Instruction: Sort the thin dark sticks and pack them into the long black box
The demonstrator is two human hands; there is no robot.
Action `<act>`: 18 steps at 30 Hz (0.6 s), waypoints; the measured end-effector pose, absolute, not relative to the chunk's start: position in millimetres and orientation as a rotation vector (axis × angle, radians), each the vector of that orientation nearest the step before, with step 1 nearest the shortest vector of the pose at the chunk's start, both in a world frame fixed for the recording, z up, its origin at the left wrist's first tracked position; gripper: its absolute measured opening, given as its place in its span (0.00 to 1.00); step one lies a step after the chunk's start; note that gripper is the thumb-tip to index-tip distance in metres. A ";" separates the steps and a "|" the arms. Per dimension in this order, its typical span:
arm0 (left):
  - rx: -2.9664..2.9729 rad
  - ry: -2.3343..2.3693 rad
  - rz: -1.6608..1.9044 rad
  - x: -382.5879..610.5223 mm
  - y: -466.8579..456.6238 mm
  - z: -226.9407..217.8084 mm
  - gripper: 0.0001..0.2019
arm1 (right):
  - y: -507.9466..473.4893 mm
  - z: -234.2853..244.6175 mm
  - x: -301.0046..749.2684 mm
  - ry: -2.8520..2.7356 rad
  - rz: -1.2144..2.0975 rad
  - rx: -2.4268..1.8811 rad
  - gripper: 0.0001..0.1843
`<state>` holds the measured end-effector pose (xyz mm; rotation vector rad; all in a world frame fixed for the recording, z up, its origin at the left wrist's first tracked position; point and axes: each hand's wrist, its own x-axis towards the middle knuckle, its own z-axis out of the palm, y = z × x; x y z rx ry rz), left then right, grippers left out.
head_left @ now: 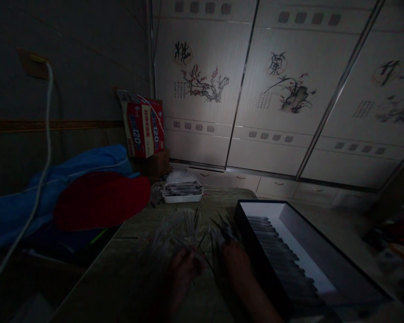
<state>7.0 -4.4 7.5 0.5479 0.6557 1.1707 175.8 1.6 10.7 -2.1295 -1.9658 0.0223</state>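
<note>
The scene is very dark. My left hand (183, 271) rests on the table (134, 269) among a loose pile of thin dark sticks in clear sleeves (188, 226); its fingers look curled round a few of them. My right hand (237, 262) lies just right of it, fingers bent over more of the sticks (224, 233), beside the wall of a long black box (256, 251). The box has a white inside and holds a neat row of the same sticks (279, 255).
A small white tray (182, 197) of sticks stands at the table's far edge. Left of the table lie a red cushion (101, 199) and blue cloth (16, 211). A red carton (143, 128) leans by the wall. A white cable (42, 175) hangs at the left. Painted wardrobe doors (265, 89) stand behind.
</note>
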 end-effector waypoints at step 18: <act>0.536 0.753 1.191 7.4 2.0 1.4 0.09 | -7.4 13.7 188.1 -2.061 -0.029 -2.103 0.21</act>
